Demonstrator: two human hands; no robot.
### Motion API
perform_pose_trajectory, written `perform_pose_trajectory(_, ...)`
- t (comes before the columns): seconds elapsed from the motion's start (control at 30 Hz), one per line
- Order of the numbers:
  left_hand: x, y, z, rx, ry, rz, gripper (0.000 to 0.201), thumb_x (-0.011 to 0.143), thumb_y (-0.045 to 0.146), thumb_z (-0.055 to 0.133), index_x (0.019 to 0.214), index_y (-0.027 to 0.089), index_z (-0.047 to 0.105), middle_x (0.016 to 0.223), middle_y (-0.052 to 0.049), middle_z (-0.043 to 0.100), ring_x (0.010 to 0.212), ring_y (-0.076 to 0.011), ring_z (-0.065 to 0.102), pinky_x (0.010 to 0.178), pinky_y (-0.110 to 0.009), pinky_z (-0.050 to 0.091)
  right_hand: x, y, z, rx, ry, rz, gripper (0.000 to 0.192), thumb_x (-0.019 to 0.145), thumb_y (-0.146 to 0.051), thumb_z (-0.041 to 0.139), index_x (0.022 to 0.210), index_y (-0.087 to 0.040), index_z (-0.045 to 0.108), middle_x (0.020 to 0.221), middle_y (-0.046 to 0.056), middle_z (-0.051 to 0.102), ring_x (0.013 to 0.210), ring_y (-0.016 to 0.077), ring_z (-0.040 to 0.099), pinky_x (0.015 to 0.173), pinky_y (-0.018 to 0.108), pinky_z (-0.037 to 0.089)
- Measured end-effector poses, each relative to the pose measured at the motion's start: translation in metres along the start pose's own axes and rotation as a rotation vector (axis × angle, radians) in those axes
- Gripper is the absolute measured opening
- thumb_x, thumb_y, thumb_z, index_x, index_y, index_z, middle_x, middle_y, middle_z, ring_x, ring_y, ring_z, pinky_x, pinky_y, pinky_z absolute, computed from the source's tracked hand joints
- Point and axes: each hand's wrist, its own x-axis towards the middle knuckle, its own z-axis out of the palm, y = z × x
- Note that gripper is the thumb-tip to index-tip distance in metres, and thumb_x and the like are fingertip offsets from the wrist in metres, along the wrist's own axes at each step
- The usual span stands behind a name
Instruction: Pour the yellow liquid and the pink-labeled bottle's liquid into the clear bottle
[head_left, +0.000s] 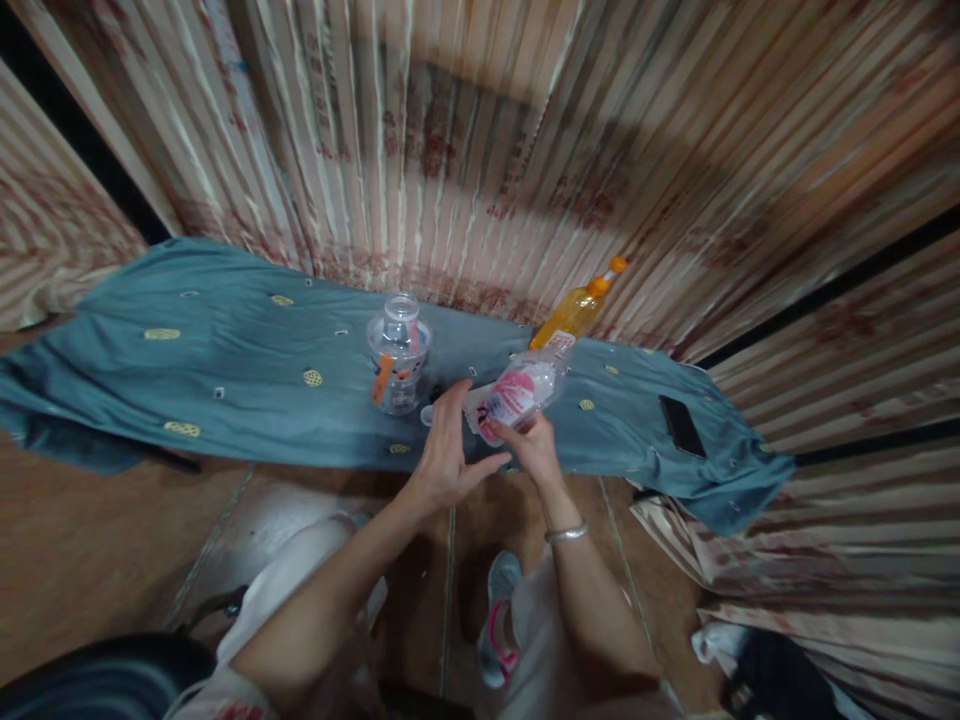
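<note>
My right hand (534, 447) grips a tilted bottle (517, 392), my left hand (448, 452) open beside it; a slip could topple the jar (398, 352).

A teal cloth with small yellow patches (225, 370) lies spread below a striped curtain (487, 130). At its near edge the right hand (534, 448), a silver bangle (566, 533) on its wrist, grips a tilted clear plastic bottle with a pink label (514, 392). The left hand (446, 455) is open, fingers spread just beside the bottle's base. On the cloth farther back stand a clear plastic bottle with an orange label (397, 352) and an orange-capped bottle of yellow liquid (576, 308); a black phone (681, 424) lies on its right end.
</note>
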Motion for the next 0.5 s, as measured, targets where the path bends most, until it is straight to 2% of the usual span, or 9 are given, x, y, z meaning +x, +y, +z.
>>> perform_pose_trajectory(0.1, 0.004, 0.008, -0.023, 0.056, 0.101, 0.000, 0.065, 0.084, 0.041, 0.061, 0.138, 0.019, 0.031, 0.131, -0.016, 0.047, 0.123, -0.0292, 0.046, 0.104, -0.048, 0.038, 0.012, 0.005, -0.009, -0.065, 0.160, -0.008, 0.046, 0.055, -0.044, 0.077, 0.089, -0.016, 0.065, 0.083, 0.006, 0.074, 0.073, 0.0203, 0.065, 0.069, 0.032, 0.051)
perform_pose_trajectory(0.2, 0.002, -0.007, -0.047, 0.050, 0.254, -0.071, 0.065, 0.081, 0.036, 0.066, 0.135, 0.022, 0.035, 0.132, -0.013, 0.047, 0.124, -0.0274, 0.047, 0.105, -0.047, 0.038, 0.021, 0.011, -0.016, -0.105, 0.247, -0.022, 0.050, 0.056, -0.047, 0.076, 0.093, -0.015, 0.065, 0.087, 0.008, 0.074, 0.076, 0.0223, 0.066, 0.068, 0.032, 0.050)
perform_pose_trajectory(0.27, -0.003, -0.032, -0.057, 0.009, 0.362, -0.207, 0.075, 0.077, 0.038, 0.071, 0.138, 0.024, 0.030, 0.137, -0.013, 0.043, 0.127, -0.0270, 0.045, 0.105, -0.046, 0.038, 0.025, 0.013, -0.020, -0.145, 0.278, -0.021, 0.051, 0.056, -0.049, 0.075, 0.093, -0.016, 0.065, 0.089, 0.009, 0.074, 0.078, 0.0232, 0.066, 0.070, 0.033, 0.050)
perform_pose_trajectory(0.33, -0.008, -0.067, -0.059, 0.007, 0.416, -0.391, 0.089, 0.069, 0.038, 0.077, 0.141, 0.023, 0.025, 0.143, -0.016, 0.037, 0.134, -0.0302, 0.038, 0.107, -0.048, 0.035, 0.028, 0.014, -0.021, -0.196, 0.283, -0.004, 0.051, 0.056, -0.051, 0.074, 0.094, -0.017, 0.065, 0.091, 0.009, 0.074, 0.080, 0.0238, 0.067, 0.071, 0.033, 0.050)
perform_pose_trajectory(0.43, -0.011, -0.116, -0.052, 0.014, 0.374, -0.594, 0.108, 0.054, 0.028, 0.085, 0.141, 0.015, 0.023, 0.147, -0.023, 0.029, 0.139, -0.0358, 0.027, 0.113, -0.051, 0.024, 0.030, 0.017, -0.021, -0.289, 0.273, 0.024, 0.053, 0.056, -0.052, 0.074, 0.095, -0.017, 0.064, 0.094, 0.010, 0.073, 0.083, 0.0249, 0.067, 0.071, 0.034, 0.050)
perform_pose_trajectory(0.5, -0.010, -0.136, -0.043, -0.009, 0.313, -0.640, 0.110, 0.049, 0.021, 0.085, 0.139, 0.012, 0.023, 0.144, -0.024, 0.034, 0.136, -0.0367, 0.032, 0.111, -0.051, 0.028, 0.033, 0.019, -0.019, -0.335, 0.261, 0.033, 0.053, 0.054, -0.050, 0.075, 0.095, -0.018, 0.063, 0.094, 0.010, 0.073, 0.083, 0.0250, 0.067, 0.071, 0.033, 0.049)
